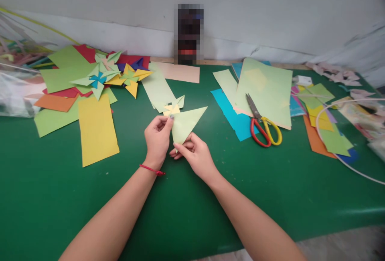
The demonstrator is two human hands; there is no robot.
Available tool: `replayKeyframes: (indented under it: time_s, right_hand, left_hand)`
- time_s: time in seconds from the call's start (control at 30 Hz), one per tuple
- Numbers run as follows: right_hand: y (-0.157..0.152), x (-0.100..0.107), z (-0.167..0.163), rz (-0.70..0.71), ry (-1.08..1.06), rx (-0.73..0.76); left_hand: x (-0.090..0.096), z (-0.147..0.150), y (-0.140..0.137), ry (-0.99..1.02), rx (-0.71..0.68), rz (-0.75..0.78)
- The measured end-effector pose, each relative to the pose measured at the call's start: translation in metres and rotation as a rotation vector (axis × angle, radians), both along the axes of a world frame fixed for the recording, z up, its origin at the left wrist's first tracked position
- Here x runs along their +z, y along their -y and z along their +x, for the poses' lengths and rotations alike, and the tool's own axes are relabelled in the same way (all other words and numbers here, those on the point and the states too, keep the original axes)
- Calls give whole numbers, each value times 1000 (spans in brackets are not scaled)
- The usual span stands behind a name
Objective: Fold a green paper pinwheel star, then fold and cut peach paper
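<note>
Between my hands is a pale green paper pinwheel (pixel 187 124), partly folded, with a yellow centre and one large triangular flap pointing up to the right. My left hand (pixel 158 137) pinches it near the yellow centre, thumb on top. At the flap's lower corner, my right hand (pixel 194 154) grips the paper between thumb and fingers. The pinwheel's smaller points show beyond my left fingertips. Folded paper pinwheels, one pale green with a blue centre (pixel 98 79) and one yellow with a green centre (pixel 130 77), lie to the left.
Red-and-yellow-handled scissors (pixel 261 122) rest partly on pale green sheets (pixel 266 92) at right. A yellow strip (pixel 98 132) and coloured paper lie left. A plastic bag (pixel 21 92) stands at the left edge. A white cable (pixel 323 136) curves across the right. A blurred upright object (pixel 189 34) leans at the wall.
</note>
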State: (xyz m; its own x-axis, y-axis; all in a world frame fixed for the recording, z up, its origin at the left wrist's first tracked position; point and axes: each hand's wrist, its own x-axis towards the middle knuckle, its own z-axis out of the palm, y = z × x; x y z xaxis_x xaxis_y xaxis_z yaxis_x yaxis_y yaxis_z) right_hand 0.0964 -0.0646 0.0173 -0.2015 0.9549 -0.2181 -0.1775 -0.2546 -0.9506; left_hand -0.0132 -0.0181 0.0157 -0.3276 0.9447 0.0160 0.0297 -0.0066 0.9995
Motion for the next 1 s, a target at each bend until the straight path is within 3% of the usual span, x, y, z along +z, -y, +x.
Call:
replayKeyframes:
  time_s: [0.47, 0.73, 0.87, 1.0]
  right_hand:
    - [1, 1, -2, -48, -77, 46]
    - [-1, 4, 2, -5, 12, 61]
    - [-10, 4, 14, 27, 131, -34]
    - [-18, 6, 28, 52, 243, -238]
  left_hand:
    - [-1, -2, -1, -12, 28, -11]
    - [-1, -4, -3, -40, 40, 4]
    - [-2, -5, -4, -19, -28, -6]
    - [0, 2, 4, -46, -209, -46]
